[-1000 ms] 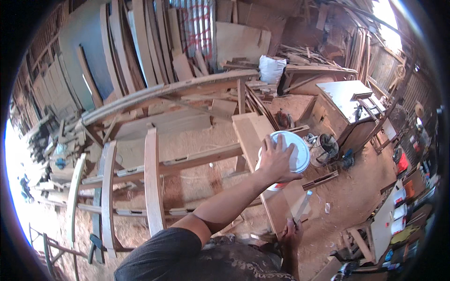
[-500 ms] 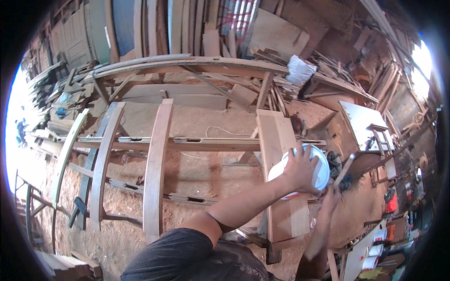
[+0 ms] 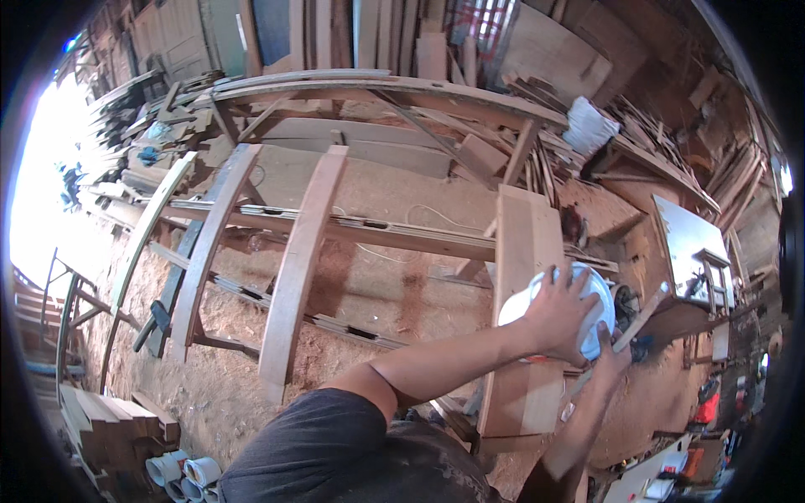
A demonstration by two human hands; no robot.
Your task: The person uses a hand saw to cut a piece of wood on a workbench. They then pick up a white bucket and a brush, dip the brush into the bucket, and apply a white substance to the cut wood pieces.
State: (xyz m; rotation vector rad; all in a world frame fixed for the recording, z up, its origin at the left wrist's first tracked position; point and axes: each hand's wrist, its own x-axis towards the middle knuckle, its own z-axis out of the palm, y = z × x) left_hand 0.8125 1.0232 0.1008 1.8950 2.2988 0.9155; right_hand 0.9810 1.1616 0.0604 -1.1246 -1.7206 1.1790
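Observation:
A white tub (image 3: pixel 513 312) with a pale blue-rimmed lid (image 3: pixel 597 314) leans over a wide wooden board (image 3: pixel 527 226). My left hand (image 3: pixel 563 308) lies across the lid, its fingers spread and gripping over the top, steadying the tub. At the lid's lower right edge, my right hand (image 3: pixel 610 359) is closed round a flat, pale stick (image 3: pixel 644 317). The stick slants up and to the right past my fingers; its exact kind is unclear. My fingers partly hide the lid's near rim.
Planks (image 3: pixel 306 251) lie across two slotted rails (image 3: pixel 402 239) at the left. A hammer (image 3: pixel 158 317) rests on a dark plank. Behind runs a long wooden bench (image 3: pixel 377 84) with scrap wood around it. White cans (image 3: pixel 201 471) and stacked timber (image 3: pixel 109 427) stand at lower left.
The view has shifted, so the scene sits further right in it. My right hand has come up against the lid's edge, and the stick now leans more to the right.

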